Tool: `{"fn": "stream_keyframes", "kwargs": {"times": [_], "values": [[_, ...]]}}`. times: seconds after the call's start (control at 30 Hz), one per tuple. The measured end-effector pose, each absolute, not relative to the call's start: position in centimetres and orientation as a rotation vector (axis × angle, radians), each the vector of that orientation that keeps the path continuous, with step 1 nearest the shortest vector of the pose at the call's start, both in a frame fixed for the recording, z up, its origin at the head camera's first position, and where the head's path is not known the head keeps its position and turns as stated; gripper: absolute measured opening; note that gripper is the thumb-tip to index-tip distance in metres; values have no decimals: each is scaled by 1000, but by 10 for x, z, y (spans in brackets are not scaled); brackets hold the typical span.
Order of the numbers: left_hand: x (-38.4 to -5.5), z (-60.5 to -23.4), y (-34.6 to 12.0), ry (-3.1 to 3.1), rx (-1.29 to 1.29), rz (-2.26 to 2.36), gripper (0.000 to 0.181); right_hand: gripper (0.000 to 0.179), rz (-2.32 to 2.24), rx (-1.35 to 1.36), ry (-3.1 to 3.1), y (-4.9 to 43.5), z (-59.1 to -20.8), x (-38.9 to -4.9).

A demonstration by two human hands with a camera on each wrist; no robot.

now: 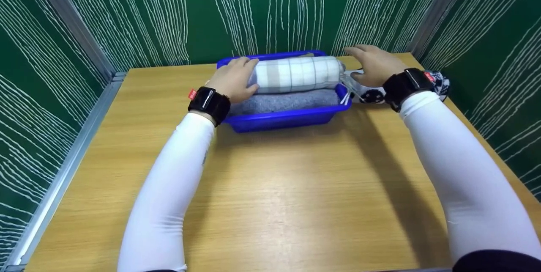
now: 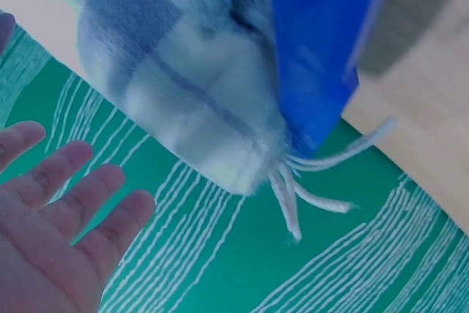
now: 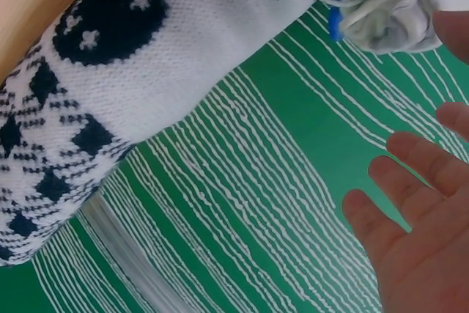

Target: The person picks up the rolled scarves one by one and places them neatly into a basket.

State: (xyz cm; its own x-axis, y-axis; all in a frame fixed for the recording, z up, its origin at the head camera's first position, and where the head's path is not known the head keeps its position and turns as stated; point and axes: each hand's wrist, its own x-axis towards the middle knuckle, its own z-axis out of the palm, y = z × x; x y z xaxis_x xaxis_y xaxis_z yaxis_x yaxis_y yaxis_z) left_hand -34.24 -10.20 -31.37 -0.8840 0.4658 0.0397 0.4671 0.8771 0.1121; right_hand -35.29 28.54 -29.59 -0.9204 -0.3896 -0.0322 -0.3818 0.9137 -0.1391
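A rolled scarf (image 1: 298, 74) in white and beige plaid lies lengthwise in a blue plastic basket (image 1: 283, 123). In front of it, in the same basket, is a grey fabric roll (image 1: 291, 100). My left hand (image 1: 232, 79) is at the plaid roll's left end, and the left wrist view has its fingers (image 2: 102, 188) spread and straight beside the fabric. Past the right end, my right hand (image 1: 376, 64) hovers with fingers extended, holding nothing. Loose white fringe (image 3: 388, 20) of the plaid roll hangs near its fingertips (image 3: 359, 207).
To the basket's right, partly behind the right hand and wrist, lies a black-and-white knitted roll (image 1: 372, 95). The wooden table (image 1: 270, 187) extends in front of the basket. Green panels (image 1: 203, 14) with white streaks enclose the back and sides, with metal posts (image 1: 76, 9) at the corners.
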Motion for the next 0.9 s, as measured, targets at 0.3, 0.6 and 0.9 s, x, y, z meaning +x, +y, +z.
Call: {"fn": "stream_keyframes", "kwargs": {"times": [0.3, 0.6, 0.9], "values": [[-342, -318, -95, -3011, -771, -180, 77, 82, -200, -567, 3014, 303, -297, -351], [-335, -321, -87, -2982, -797, -243, 77, 83, -150, -492, 3043, 322, -302, -351], [-328, -324, -79, -2976, -825, -211, 78, 90, -239, -400, 3027, 344, -309, -351]]}}
